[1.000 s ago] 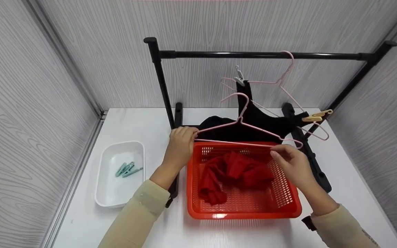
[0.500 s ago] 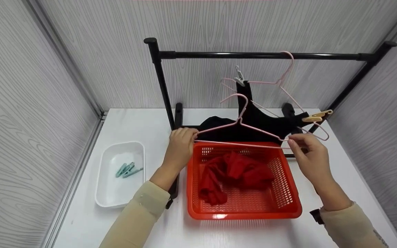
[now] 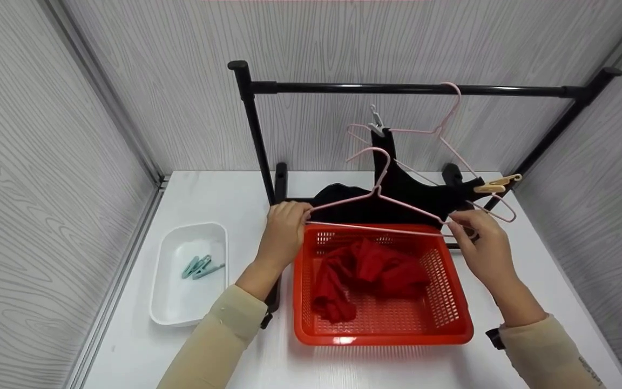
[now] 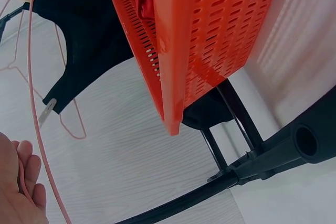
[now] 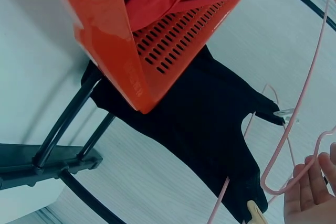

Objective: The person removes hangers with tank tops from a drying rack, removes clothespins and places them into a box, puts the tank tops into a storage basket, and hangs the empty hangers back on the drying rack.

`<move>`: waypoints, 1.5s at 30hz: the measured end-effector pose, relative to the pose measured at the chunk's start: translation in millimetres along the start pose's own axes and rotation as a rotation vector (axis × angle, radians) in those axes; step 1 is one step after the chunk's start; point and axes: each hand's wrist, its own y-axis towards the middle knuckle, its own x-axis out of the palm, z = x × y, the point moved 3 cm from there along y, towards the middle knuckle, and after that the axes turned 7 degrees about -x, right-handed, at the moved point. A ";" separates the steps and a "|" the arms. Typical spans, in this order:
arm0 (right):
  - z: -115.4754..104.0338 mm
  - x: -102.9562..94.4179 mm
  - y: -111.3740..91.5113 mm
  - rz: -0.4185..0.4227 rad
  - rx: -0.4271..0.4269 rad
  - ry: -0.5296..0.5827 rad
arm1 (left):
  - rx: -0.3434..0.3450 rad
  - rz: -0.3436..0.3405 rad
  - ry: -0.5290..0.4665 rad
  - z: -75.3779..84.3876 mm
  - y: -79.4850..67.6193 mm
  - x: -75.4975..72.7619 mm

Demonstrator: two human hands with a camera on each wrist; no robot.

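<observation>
A white tray (image 3: pixel 176 302) lies on the white table (image 3: pixel 138 346) at far left and contains green clothespins (image 3: pixel 197 267). The left hand (image 3: pixel 284 232) grasps the left end of the pink hanger (image 3: pixel 379 190), fingers curled round the wire. The hanger is positioned over the far side of the red basket (image 3: pixel 384 340), hook upward; red cloth (image 3: pixel 373 270) lies inside the basket. Behind, a black garment (image 3: pixel 411 189) is secured by a grey clothespin (image 3: pixel 377 125) to a second hanger (image 3: pixel 439 131), which hooks over the black rack (image 3: pixel 343 88). The right hand (image 3: pixel 484 246) pinches the pink hanger's right end. Above this hand, a yellow clothespin (image 3: pixel 497 185) clips the garment's right strap.
</observation>
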 end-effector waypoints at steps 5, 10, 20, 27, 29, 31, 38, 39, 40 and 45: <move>2.3 2.5 -1.2 -0.003 0.000 -0.015 | 0.011 0.007 -0.014 1.0 -0.4 0.4; 4.9 6.4 -2.7 -0.002 0.003 -0.018 | 0.013 0.005 -0.016 1.3 -2.1 0.9; 5.7 13.3 -7.6 0.015 -0.023 -0.023 | -0.007 -0.020 -0.025 1.5 -3.5 0.9; 5.1 16.1 -8.6 0.033 -0.017 -0.009 | -0.005 -0.018 -0.017 0.8 -2.8 1.8; 4.9 16.2 -8.2 0.047 -0.021 0.002 | -0.002 -0.014 -0.017 1.1 -2.5 1.4; 4.7 15.9 -7.8 0.060 -0.025 0.016 | 0.003 -0.011 -0.012 1.3 -2.2 1.0; 4.5 14.3 -7.6 0.089 -0.027 0.041 | 0.023 -0.037 0.021 2.0 -1.5 -0.1; 4.4 14.0 -7.3 0.091 -0.027 0.041 | 0.020 -0.044 0.021 2.1 -1.1 -0.6; 4.3 13.6 -7.1 0.092 -0.026 0.040 | 0.018 -0.050 0.021 2.3 -0.6 -1.3; 4.1 11.7 -5.6 0.096 -0.013 0.026 | -0.002 -0.075 0.045 1.4 2.9 -6.9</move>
